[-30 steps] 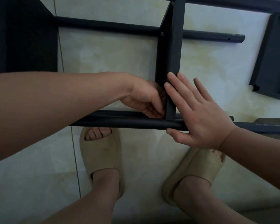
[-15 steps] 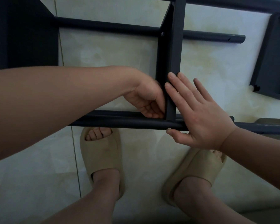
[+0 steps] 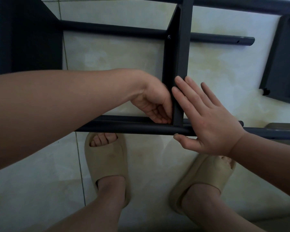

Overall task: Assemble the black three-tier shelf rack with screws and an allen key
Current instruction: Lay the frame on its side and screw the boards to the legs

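The black shelf rack lies on its side on the tiled floor. Its middle shelf panel meets the near tube just in front of my feet. My left hand sits at that joint, palm turned up, with its curled fingertips pinching something small against the panel's left face. It seems to be the allen key, but the fingers hide it. My right hand lies flat against the panel's right side with straight fingers and its thumb under the tube. A screw shows at the far joint.
A second shelf panel stands fixed at the rack's left end, and a far tube runs between the panels. A loose black panel lies on the floor at right. My feet in beige slippers stand just before the near tube.
My left wrist has risen and rolled at the joint, turning the palm up while the fingertips stay at the same spot. My right hand and the rack have not moved.
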Motion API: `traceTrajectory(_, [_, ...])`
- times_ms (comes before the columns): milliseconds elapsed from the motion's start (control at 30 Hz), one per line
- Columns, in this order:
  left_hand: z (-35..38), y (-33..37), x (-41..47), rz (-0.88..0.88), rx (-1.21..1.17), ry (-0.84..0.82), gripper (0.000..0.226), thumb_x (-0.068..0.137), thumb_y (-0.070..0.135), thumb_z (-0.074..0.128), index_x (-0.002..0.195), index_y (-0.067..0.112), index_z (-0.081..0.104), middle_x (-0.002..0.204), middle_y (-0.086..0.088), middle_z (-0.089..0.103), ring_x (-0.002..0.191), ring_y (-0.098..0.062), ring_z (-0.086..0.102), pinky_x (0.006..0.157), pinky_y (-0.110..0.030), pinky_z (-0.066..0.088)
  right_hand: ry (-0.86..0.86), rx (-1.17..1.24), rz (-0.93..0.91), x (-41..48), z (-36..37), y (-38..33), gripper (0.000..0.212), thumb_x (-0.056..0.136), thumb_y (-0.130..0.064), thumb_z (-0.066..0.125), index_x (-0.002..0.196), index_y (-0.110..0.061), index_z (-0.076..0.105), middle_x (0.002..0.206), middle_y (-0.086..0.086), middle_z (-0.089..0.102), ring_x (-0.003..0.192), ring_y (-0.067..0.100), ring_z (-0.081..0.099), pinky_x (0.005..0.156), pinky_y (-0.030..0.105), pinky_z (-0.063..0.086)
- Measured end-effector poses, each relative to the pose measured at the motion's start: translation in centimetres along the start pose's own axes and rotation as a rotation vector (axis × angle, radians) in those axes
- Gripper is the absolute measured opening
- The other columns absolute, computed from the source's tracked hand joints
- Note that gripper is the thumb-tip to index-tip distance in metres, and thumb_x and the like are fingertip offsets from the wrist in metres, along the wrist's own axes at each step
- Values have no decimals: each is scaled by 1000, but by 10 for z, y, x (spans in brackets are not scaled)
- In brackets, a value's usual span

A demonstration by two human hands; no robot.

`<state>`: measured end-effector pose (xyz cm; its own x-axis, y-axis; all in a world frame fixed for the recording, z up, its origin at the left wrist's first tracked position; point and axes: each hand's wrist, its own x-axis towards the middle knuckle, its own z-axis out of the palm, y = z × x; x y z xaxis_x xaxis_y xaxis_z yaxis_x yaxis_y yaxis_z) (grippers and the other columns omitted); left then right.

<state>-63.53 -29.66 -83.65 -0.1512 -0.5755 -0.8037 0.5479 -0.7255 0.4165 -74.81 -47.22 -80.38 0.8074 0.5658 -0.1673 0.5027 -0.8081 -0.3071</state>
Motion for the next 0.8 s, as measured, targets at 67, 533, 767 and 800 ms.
traceTrajectory(67, [0, 0, 0, 4, -5, 0, 15, 92, -2, 57, 102, 3, 66, 85, -9, 66, 76, -15, 64, 81, -26, 54, -1, 1, 0, 0, 0, 0, 94, 91, -61, 46, 161, -5, 17, 169, 14, 9, 157, 31, 6, 122, 61, 21])
traceTrajectory(533, [-1, -5, -1, 60, 1, -30, 30, 93, -3, 55, 123, -7, 62, 109, -19, 63, 93, -22, 63, 92, -32, 53, 2, -6, -2, 0, 0, 0, 95, 91, -61, 47, 161, -4, 18, 169, 15, 9, 157, 31, 7, 122, 61, 21])
traceTrajectory(767, [-9, -3, -1, 42, 175, -51, 13, 96, 14, 59, 96, 17, 72, 88, 1, 70, 77, -13, 60, 74, -25, 48, 9, -9, -1, 0, 0, 0, 95, 91, -61, 47, 161, -5, 18, 169, 14, 9, 157, 31, 7, 122, 61, 21])
traceTrajectory(800, [-8, -4, 1, 38, 184, -47, 12, 95, 13, 59, 95, 17, 71, 86, 2, 70, 75, -12, 58, 73, -24, 47, 8, -8, -1, 0, 0, 0, 95, 91, -61, 47, 161, -5, 18, 169, 14, 9, 157, 31, 7, 122, 61, 21])
